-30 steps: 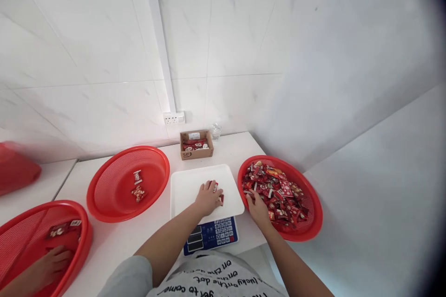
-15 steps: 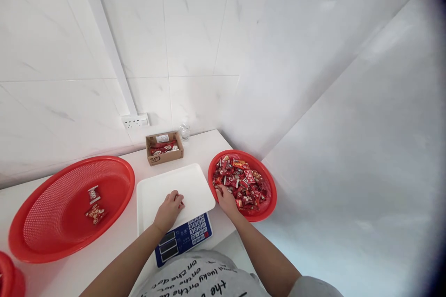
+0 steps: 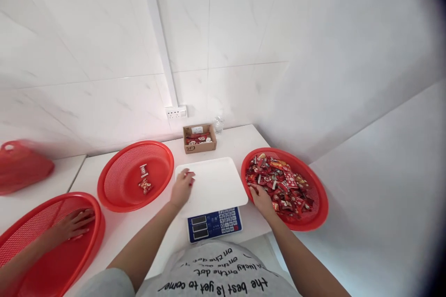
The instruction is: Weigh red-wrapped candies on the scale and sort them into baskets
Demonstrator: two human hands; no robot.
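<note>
My left hand (image 3: 181,191) is over the left side of the white weighing pan (image 3: 216,185), its fingers curled round a small red-wrapped packet that barely shows. The pan sits on a digital scale with a blue keypad panel (image 3: 214,224). My right hand (image 3: 260,198) reaches over the near-left rim of a red basket (image 3: 322,204), fingers pinched together at the edge of a heap of red snack packets (image 3: 278,181). What those fingertips grip is hidden. A second red basket (image 3: 120,190), left of the scale, holds two small packets (image 3: 145,185).
Another person's hand (image 3: 75,226) reaches into a third red basket (image 3: 95,250) at the lower left. Behind the scale stand a small cardboard box (image 3: 200,147) with red packets and a clear jar (image 3: 219,124). A red plastic bag (image 3: 24,169) lies far left, and a tiled wall closes the back.
The view has swung left, bringing in the red bag and another person's hand in the third basket. My left hand has shifted toward the pan's left edge; my right hand stays at the basket.
</note>
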